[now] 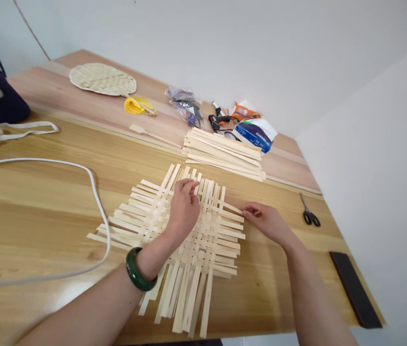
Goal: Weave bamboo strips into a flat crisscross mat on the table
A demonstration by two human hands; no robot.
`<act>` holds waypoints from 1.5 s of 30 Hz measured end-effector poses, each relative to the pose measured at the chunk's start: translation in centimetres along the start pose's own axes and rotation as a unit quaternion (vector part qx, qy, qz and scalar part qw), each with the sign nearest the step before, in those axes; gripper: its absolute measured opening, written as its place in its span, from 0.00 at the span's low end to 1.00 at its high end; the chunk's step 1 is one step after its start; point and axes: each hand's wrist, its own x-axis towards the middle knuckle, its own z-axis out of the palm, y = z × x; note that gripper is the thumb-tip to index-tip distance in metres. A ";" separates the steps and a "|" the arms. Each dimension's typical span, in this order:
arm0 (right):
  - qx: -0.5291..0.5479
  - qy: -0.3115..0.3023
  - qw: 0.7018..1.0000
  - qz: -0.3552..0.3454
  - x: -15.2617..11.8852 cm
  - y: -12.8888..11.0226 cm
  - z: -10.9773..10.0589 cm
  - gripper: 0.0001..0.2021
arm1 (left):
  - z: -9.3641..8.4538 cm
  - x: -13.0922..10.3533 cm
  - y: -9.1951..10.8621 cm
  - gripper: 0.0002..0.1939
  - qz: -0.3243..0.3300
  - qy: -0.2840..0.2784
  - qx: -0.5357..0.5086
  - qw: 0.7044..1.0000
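A loosely woven mat of pale wooden strips (198, 245) lies flat on the wooden table, its strip ends sticking out on every side. Over its upper middle is my left hand (184, 204), fingers bent together near the upright strips; whatever they pinch is hidden. A green bangle (139, 270) circles that wrist. At the mat's right edge my right hand (265, 220) pinches the outer end of a strip (233, 208) that runs crosswise into the weave.
Behind the mat lies a stack of loose strips (225, 153). Scissors (310, 211) and a dark flat block (355, 289) are at the right. Farther back are a woven fan (103, 79), a glue gun (220, 120) and a blue tissue pack (255, 134). A white cable (95, 192) loops at left.
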 end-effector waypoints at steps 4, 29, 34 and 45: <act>-0.036 0.130 0.989 -0.067 2.1 -2.6 0.6 0.11 | 0.0 -0.1 0.0 0.18 0.019 0.008 -0.010 1.000; -0.216 0.019 0.974 -0.067 9.5 -12.0 5.8 0.09 | 0.1 0.0 -0.6 0.18 0.043 0.055 -0.052 0.996; -0.242 0.013 0.969 -0.049 10.5 -12.1 5.6 0.05 | 0.0 0.0 -0.4 0.20 0.039 0.055 -0.040 0.997; 0.116 -0.046 0.990 -0.067 11.1 -9.7 3.5 0.10 | 0.0 -0.1 -0.3 0.22 0.042 0.037 -0.061 0.997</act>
